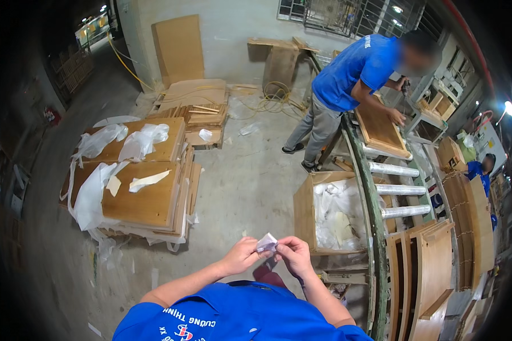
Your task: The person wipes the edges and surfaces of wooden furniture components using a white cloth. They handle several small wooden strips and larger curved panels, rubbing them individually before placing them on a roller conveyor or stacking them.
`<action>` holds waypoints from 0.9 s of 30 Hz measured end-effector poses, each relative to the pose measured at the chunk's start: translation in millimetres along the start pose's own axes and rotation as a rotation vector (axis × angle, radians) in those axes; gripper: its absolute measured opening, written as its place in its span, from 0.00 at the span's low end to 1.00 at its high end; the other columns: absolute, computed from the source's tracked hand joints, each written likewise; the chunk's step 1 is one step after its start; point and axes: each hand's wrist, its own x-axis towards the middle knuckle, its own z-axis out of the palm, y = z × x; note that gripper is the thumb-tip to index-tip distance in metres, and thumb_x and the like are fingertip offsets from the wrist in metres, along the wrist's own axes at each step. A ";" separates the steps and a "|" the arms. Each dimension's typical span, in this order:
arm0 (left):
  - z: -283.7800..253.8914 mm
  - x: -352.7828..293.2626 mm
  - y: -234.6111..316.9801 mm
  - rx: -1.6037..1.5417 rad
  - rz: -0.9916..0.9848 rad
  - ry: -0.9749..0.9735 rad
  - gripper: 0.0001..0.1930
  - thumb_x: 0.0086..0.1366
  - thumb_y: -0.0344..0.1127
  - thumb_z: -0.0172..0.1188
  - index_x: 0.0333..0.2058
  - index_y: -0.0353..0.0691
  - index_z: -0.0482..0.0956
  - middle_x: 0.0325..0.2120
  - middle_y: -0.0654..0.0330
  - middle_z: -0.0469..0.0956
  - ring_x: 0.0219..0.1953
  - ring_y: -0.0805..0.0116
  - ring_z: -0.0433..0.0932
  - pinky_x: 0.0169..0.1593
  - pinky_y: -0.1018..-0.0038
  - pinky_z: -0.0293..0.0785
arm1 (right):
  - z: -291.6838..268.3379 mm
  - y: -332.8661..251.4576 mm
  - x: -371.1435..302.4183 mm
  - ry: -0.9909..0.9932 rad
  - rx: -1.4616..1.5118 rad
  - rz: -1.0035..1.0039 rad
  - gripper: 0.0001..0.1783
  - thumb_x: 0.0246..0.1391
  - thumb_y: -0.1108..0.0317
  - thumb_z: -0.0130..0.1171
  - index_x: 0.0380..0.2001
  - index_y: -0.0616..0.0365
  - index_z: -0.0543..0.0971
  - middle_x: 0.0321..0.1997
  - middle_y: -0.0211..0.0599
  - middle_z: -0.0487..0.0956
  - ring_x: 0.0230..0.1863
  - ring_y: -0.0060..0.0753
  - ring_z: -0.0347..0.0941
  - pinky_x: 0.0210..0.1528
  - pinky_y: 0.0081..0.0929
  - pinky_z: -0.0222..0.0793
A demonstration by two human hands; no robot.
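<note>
Close in front of my body, both hands meet on a small pale folded sheet (267, 243), white with a greyish-purple side; its exact kind does not show. My left hand (242, 256) grips it from one side, fingers closed. The fingertips of my right hand (294, 256) pinch its other edge. To the right of my hands stands an open cardboard box (305, 219) filled with white foam wrapping (335, 207).
At left lies a stack of brown wooden panels (145, 196) with torn white foam sheets. On the right runs a roller conveyor (401, 190); a co-worker in blue (352, 74) bends over a wooden panel (381, 128) there with a power tool. Curved boards (432, 267) stand beside it.
</note>
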 end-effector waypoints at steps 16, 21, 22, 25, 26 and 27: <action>-159.6 310.4 -78.3 -0.397 0.014 0.269 0.10 0.61 0.35 0.56 0.35 0.34 0.77 0.30 0.61 0.79 0.33 0.74 0.76 0.37 0.77 0.71 | -53.3 -101.0 364.0 -0.092 0.027 -0.061 0.04 0.50 0.75 0.58 0.30 0.63 0.76 0.26 0.31 0.75 0.24 0.17 0.69 0.26 0.15 0.66; -232.0 370.1 -118.2 -0.432 -0.078 0.412 0.10 0.62 0.36 0.55 0.34 0.34 0.76 0.27 0.64 0.76 0.30 0.78 0.73 0.34 0.79 0.69 | -47.6 -93.7 484.6 -0.200 -0.241 -0.268 0.06 0.50 0.75 0.57 0.33 0.64 0.77 0.33 0.33 0.72 0.27 0.19 0.68 0.31 0.15 0.66; -250.2 381.1 -135.9 -0.374 -0.163 0.409 0.10 0.62 0.37 0.55 0.33 0.36 0.76 0.24 0.66 0.74 0.27 0.81 0.70 0.31 0.80 0.67 | -44.5 -94.4 512.1 -0.219 -0.345 -0.372 0.06 0.50 0.75 0.57 0.34 0.64 0.77 0.35 0.34 0.71 0.28 0.19 0.68 0.31 0.16 0.66; -310.4 421.8 -168.8 -0.394 -0.199 0.383 0.10 0.62 0.39 0.55 0.32 0.37 0.76 0.22 0.68 0.72 0.26 0.81 0.68 0.29 0.80 0.65 | -37.5 -99.6 589.5 -0.282 -0.662 -0.618 0.11 0.49 0.77 0.55 0.38 0.62 0.77 0.38 0.38 0.70 0.31 0.24 0.69 0.33 0.20 0.67; -330.6 441.0 -176.0 -0.403 -0.168 0.393 0.10 0.63 0.38 0.54 0.31 0.37 0.76 0.21 0.68 0.72 0.25 0.81 0.68 0.29 0.80 0.65 | -34.6 -100.7 614.8 -0.280 -0.726 -0.662 0.12 0.49 0.78 0.55 0.39 0.61 0.77 0.39 0.39 0.70 0.31 0.25 0.69 0.33 0.21 0.68; -350.3 455.9 -187.4 -0.417 -0.168 0.392 0.10 0.63 0.37 0.54 0.31 0.36 0.76 0.21 0.68 0.73 0.25 0.81 0.68 0.29 0.80 0.65 | -32.0 -103.6 637.8 -0.278 -0.790 -0.696 0.13 0.48 0.78 0.55 0.40 0.61 0.77 0.40 0.40 0.71 0.32 0.26 0.70 0.33 0.22 0.68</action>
